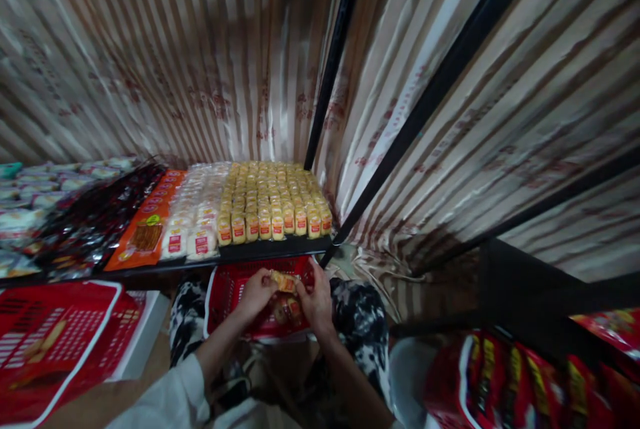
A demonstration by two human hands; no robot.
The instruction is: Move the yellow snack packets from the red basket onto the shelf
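Note:
Between my two hands is a small yellow packaged snack, held above a red plastic basket. The fingers of my left hand pinch its left end. My right hand grips the right end with its thumb and fingers. Below the held packet, several more wrapped snacks lie in the basket. Just beyond the basket, rows of similar yellow packets with red labels stand on a black shelf.
White packets, an orange bag and dark shiny packets line the shelf leftwards. Another red basket sits at left. Red bags are at lower right. Black poles cross before a striped curtain.

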